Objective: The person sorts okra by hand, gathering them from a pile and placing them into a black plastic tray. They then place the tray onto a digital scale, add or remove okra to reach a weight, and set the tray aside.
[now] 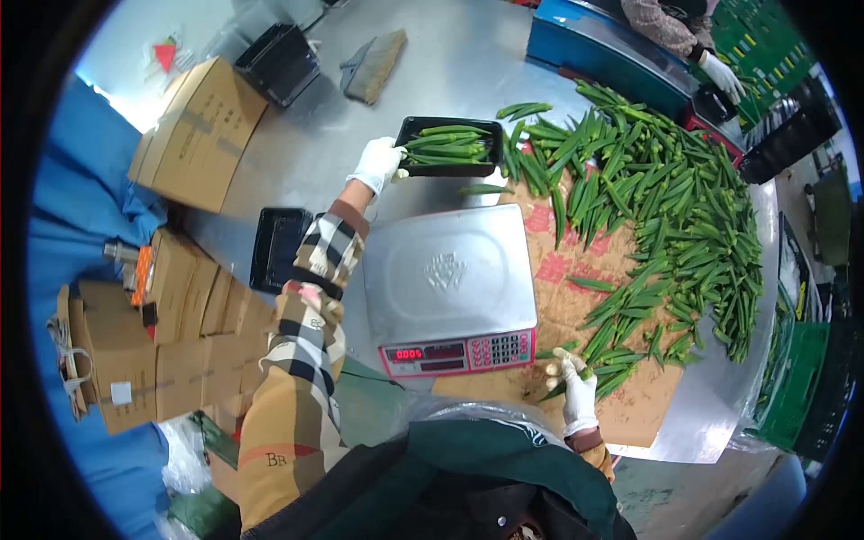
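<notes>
My left hand (377, 167), in a white glove, grips the left end of a black plastic tray (454, 171) with several green okra pods (447, 144) lying lengthwise in it. The tray is just beyond the scale (450, 274), whose bare steel platform faces me and whose red display reads about 0.005. Near the front edge of the cardboard, my right hand (576, 391), also gloved, has its fingers curled around okra at the near end of the big okra pile (684, 216). One loose pod (486, 190) lies between tray and scale.
A second black tray (277, 250) lies left of the scale. Stacked trays (279, 63), a brush head (373, 67) and cardboard boxes (200, 130) stand farther left. Across the table, a co-worker's gloved hand (721, 76) is near a second scale (714, 121). Green crates (794, 387) are at right.
</notes>
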{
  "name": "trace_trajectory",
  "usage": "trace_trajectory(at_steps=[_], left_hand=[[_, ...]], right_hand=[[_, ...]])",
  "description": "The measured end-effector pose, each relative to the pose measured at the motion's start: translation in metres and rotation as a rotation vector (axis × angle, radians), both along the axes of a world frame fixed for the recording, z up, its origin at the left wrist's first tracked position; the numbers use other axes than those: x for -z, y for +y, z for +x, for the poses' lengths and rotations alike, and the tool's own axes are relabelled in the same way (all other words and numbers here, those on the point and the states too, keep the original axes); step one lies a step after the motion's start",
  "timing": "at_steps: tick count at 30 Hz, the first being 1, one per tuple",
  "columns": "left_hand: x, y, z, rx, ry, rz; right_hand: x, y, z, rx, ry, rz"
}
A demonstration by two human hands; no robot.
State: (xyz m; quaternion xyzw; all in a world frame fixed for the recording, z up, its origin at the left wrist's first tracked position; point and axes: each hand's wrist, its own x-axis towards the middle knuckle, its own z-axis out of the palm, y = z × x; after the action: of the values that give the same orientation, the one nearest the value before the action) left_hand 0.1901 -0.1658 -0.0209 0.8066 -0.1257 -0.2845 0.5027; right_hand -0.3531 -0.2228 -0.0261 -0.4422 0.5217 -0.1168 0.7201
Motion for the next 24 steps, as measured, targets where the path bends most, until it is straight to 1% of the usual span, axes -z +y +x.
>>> trace_trajectory(at_steps=[2,5,6,9,11,12,13,14,15,16,17,18,19,20,21,22,23,24], left_hand=[[0.012,-0.030,0.024,-0.040,0.040,0.095],[0.056,-0.057,0.049,-0.170,0.323,-0.349],[0.062,-0.062,0.044,-0.207,0.241,-0.352],[0.028,-0.051,0.020,-0.055,0.145,-0.120],[0.067,-0.014,0.055,0.098,-0.396,0.117],[0.055,0.013,0.045,0.119,-0.570,0.157],[0.036,0.042,0.031,0.055,-0.636,0.158],[0.036,0.077,0.028,-0.010,-0.750,0.235],[-0.013,0.093,-0.012,-0.103,-0.759,0.416],[0.009,0.133,0.003,-0.147,-0.861,0.478],[0.031,0.175,0.007,-0.207,-0.926,0.466],[-0.017,0.178,-0.034,-0.113,-0.689,0.621],[0.012,0.215,-0.034,-0.107,-0.826,0.725],[0.004,0.227,-0.053,0.019,-0.585,0.890],[0.075,0.288,-0.032,0.015,-0.745,0.519],[0.063,0.284,-0.062,-0.108,-0.783,0.549],[0.068,0.296,-0.060,-0.084,-0.785,0.595],[0.071,0.302,-0.060,-0.123,-0.673,0.511]], right_hand=[[0.002,-0.004,-0.002,0.041,-0.014,0.003],[0.004,-0.007,-0.003,0.081,-0.007,0.006],[0.006,-0.007,-0.003,0.085,-0.005,-0.004],[0.006,-0.006,-0.003,0.078,0.010,-0.011],[0.004,-0.005,-0.002,0.056,0.024,-0.016],[0.007,-0.006,-0.005,0.054,0.000,-0.003],[0.008,-0.006,-0.008,0.051,-0.002,0.010],[0.007,-0.006,-0.011,0.063,-0.013,0.049],[0.005,-0.007,-0.017,0.086,-0.022,0.085],[0.005,-0.008,-0.025,0.090,-0.001,0.071],[0.007,-0.009,-0.034,0.093,0.024,0.056],[0.013,-0.011,-0.045,0.097,0.072,0.035],[0.016,-0.013,-0.059,0.113,0.093,0.014],[0.010,-0.014,-0.069,0.158,0.139,0.009],[0.005,-0.014,-0.077,0.196,0.182,0.005],[0.021,-0.016,-0.095,0.188,0.237,-0.074],[0.030,-0.017,-0.109,0.220,0.235,-0.095],[0.031,-0.018,-0.118,0.247,0.274,-0.101]])
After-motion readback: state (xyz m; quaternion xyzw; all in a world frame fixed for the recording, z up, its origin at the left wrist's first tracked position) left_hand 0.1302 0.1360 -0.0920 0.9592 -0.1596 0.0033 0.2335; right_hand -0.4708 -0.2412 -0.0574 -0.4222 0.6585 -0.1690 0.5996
